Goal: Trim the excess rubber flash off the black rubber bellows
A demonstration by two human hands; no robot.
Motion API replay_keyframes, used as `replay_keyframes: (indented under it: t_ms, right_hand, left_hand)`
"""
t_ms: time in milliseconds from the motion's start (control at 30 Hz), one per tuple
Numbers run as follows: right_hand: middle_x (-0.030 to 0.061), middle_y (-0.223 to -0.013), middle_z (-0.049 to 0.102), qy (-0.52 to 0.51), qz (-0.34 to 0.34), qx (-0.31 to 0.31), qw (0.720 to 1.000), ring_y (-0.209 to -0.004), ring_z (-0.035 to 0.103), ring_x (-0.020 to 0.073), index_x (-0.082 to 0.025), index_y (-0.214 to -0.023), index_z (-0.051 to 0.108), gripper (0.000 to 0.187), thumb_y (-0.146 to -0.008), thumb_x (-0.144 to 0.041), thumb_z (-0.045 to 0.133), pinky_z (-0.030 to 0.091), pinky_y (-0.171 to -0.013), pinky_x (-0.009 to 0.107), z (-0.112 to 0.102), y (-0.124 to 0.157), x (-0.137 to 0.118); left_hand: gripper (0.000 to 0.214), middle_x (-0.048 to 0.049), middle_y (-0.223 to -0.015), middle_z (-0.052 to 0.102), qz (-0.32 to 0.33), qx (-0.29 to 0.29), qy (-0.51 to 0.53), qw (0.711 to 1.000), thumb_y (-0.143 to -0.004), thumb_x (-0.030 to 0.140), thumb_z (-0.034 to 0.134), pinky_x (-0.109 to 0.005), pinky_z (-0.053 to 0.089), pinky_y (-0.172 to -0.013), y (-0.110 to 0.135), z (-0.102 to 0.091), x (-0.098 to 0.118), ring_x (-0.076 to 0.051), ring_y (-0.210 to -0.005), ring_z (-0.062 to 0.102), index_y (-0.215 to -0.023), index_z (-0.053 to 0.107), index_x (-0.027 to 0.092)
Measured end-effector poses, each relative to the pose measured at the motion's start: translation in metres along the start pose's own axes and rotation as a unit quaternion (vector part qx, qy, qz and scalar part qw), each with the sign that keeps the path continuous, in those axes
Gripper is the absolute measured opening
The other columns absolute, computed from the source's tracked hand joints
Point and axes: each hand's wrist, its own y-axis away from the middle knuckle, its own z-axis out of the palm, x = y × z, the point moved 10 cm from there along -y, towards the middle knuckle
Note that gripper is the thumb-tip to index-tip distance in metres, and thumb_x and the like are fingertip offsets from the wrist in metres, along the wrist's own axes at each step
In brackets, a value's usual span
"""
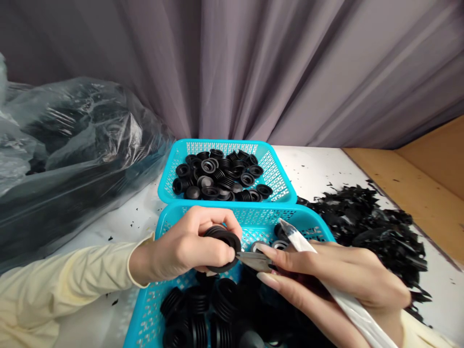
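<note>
My left hand (188, 244) is closed around a black ribbed rubber bellows (224, 237), its round flanged mouth turned towards my right hand. My right hand (340, 278) pinches a small pointed metal blade (255, 261), whose tip meets the near rim of the bellows. A white-wrapped stick-like tool (302, 241) with a pointed tip also lies through my right hand, sticking up past the fingers. Both hands are above the front blue basket (143, 302), which holds several similar black bellows (199, 331). My right fingers partly hide the blade's handle.
Behind, a second blue basket (282, 179) contains many black bellows (224, 176). A heap of black rubber scraps (384, 227) lies on the white table (311, 164) at right, beside a brown board (431, 179). A clear plastic bag (90, 140) with dark contents bulges at left. A grey curtain (253, 72) hangs behind.
</note>
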Motion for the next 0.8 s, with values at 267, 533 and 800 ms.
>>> replay_keyframes:
  t_ms: [267,533,800]
  right_hand:
    - [0.003,-0.059,0.069,-0.043,0.023,-0.021,0.999,-0.039,0.055,0.0122,-0.017,-0.1,0.071,0.025,-0.078,-0.006,0.066,0.039,-0.037,0.024,0.0036,0.0001,0.0032]
    - [0.0032,-0.056,0.066,-0.041,0.042,-0.065,0.996,-0.041,0.054,0.0127,-0.013,-0.101,0.071,0.024,-0.079,-0.005,0.066,0.04,-0.039,0.025,0.0074,-0.004,0.0022]
    - [0.0012,-0.057,0.066,-0.034,0.041,-0.067,0.996,-0.041,0.054,0.0124,-0.016,-0.102,0.071,0.025,-0.079,-0.007,0.068,0.042,-0.039,0.025,0.0079,-0.0017,0.0039]
  left_hand:
    - [0.011,0.0066,-0.046,0.047,0.023,-0.004,-0.012,1.0,-0.058,0.016,0.06,-0.02,0.024,-0.04,0.0005,-0.0001,0.0027,-0.006,-0.04,0.035,-0.067,0.055,0.015]
    - [0.01,0.0073,-0.047,0.047,0.039,-0.014,-0.017,0.999,-0.06,0.017,0.06,-0.02,0.025,-0.041,0.0013,0.0017,0.0044,-0.006,-0.041,0.036,-0.069,0.055,0.016]
    - [0.011,0.0068,-0.047,0.046,0.023,-0.019,-0.016,0.999,-0.06,0.019,0.061,-0.019,0.023,-0.04,0.0012,0.0018,0.003,-0.006,-0.04,0.036,-0.069,0.055,0.016]
